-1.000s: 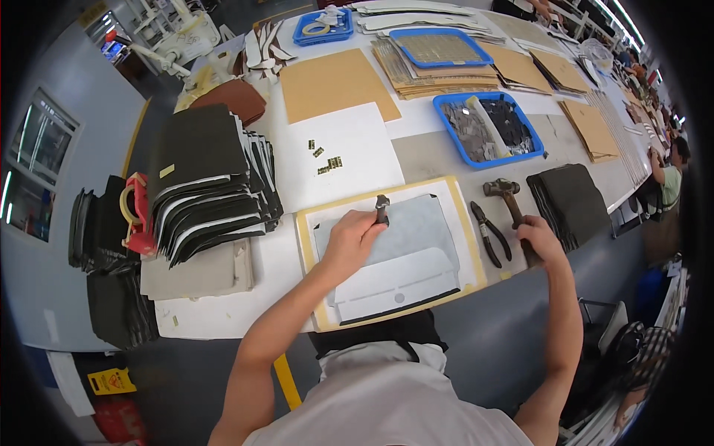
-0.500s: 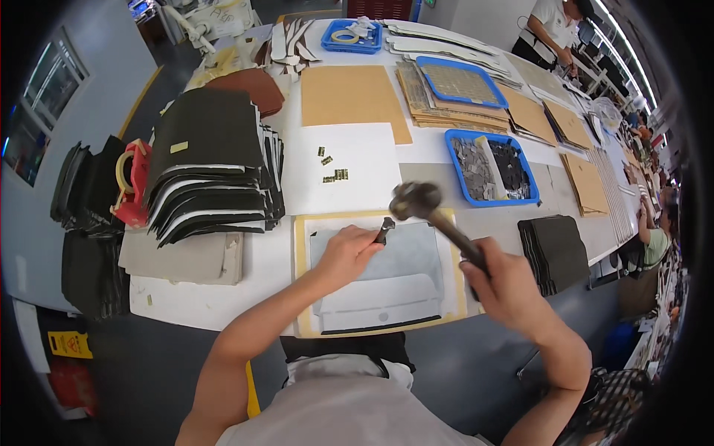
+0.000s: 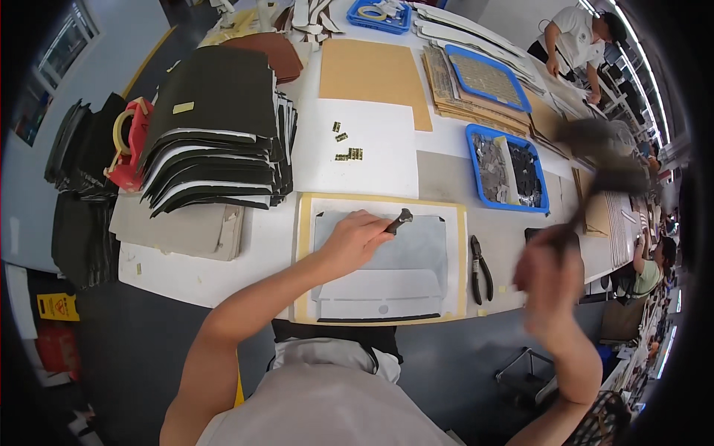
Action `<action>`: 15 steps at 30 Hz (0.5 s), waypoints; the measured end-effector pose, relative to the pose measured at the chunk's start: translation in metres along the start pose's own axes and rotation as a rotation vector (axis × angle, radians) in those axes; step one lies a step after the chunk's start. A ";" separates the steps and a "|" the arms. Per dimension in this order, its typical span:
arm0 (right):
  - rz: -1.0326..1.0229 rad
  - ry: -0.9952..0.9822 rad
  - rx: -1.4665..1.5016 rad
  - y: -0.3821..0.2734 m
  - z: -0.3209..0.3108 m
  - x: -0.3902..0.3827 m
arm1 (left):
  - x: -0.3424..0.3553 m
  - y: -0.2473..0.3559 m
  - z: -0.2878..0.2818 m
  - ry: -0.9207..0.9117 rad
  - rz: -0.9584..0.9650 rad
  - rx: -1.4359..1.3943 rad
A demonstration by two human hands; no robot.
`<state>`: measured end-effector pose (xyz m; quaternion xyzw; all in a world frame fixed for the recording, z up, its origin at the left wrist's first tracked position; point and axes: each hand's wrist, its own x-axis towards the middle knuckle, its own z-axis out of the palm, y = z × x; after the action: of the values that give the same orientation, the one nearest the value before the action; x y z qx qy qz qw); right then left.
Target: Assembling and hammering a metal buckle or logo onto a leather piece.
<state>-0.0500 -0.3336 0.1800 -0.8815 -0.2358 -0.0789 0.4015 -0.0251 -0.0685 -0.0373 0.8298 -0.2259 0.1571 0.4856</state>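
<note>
My left hand (image 3: 360, 238) is closed on a short dark metal punch (image 3: 399, 221), held over a pale blue-grey panel (image 3: 419, 250) on a white board with yellow taped edges (image 3: 306, 245). A white flap with a small grey disc (image 3: 383, 308) forms the panel's lower part. My right hand (image 3: 549, 275) grips a hammer (image 3: 602, 163) raised to the right of the board, both smeared by motion. Black-handled pliers (image 3: 482, 269) lie between the board and my right hand.
Stacked black pieces (image 3: 208, 97) and a red tape dispenser (image 3: 130, 152) sit left. Small gold-coloured pieces (image 3: 355, 154) lie on white sheet behind the board, near a blue tray of grey and black bits (image 3: 507, 171). Co-workers (image 3: 573, 37) stand or sit along the table's back and right.
My right hand has lifted the hammer from beside the pliers, over toward the punch, then up and out to the right. My left hand still holds the punch at the panel's upper part.
</note>
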 end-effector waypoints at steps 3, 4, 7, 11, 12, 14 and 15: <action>0.140 -0.537 -0.438 0.010 0.009 0.000 | 0.001 0.003 0.000 -0.041 -0.005 0.026; 0.143 -0.508 -0.421 -0.001 0.001 0.015 | 0.001 0.001 -0.001 -0.047 -0.006 0.025; 0.054 -0.193 -0.322 -0.022 -0.016 0.036 | -0.004 -0.004 -0.006 -0.031 -0.040 0.044; -0.077 0.227 0.493 -0.029 -0.030 0.029 | -0.006 -0.002 -0.005 0.027 -0.028 0.030; -0.111 0.231 0.483 -0.023 -0.020 0.027 | -0.006 -0.002 -0.004 0.054 -0.008 0.003; 0.016 -0.027 0.014 -0.008 -0.010 0.004 | 0.002 0.002 0.003 0.027 0.013 -0.027; 0.045 -0.300 -0.313 0.002 -0.004 -0.001 | 0.001 0.003 0.003 0.011 0.005 -0.010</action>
<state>-0.0501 -0.3379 0.1810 -0.9399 -0.2579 0.0265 0.2221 -0.0253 -0.0726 -0.0360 0.8258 -0.2259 0.1619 0.4907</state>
